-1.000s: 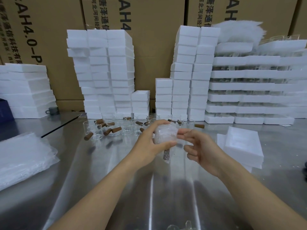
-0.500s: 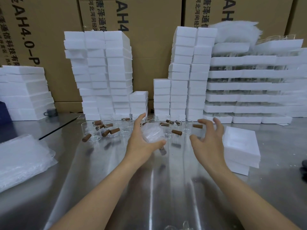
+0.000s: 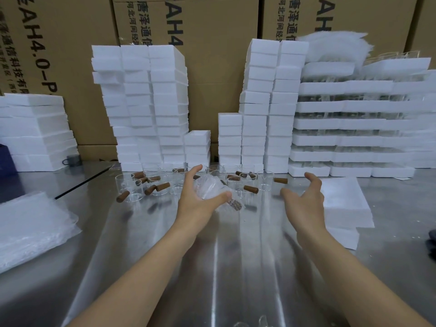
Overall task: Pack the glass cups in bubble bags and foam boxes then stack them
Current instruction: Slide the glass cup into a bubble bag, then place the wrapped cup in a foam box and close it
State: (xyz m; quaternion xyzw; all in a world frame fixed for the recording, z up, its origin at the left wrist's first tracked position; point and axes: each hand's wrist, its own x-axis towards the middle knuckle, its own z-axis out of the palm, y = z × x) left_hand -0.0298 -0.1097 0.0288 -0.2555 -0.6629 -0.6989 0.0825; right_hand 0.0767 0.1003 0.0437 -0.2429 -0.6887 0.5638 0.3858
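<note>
Gripping bagged glass cup point(image 3: 212, 191) in left hand point(image 3: 198, 204), with fingers point(image 3: 192, 172) wrapped round it, above desk point(image 3: 212, 267) middle, toward far edge; right hand point(image 3: 304, 199) spread, empty, beside foam boxes point(image 3: 342, 204) at right edge; best to fetch one box, then seat cup snugly.

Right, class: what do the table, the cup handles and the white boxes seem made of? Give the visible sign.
Table: metal, probably stainless steel; brushed, shiny, with streaked reflections. Handles: brown and matte, likely wood. Boxes: white foam, matte, with slightly rough edges.
</note>
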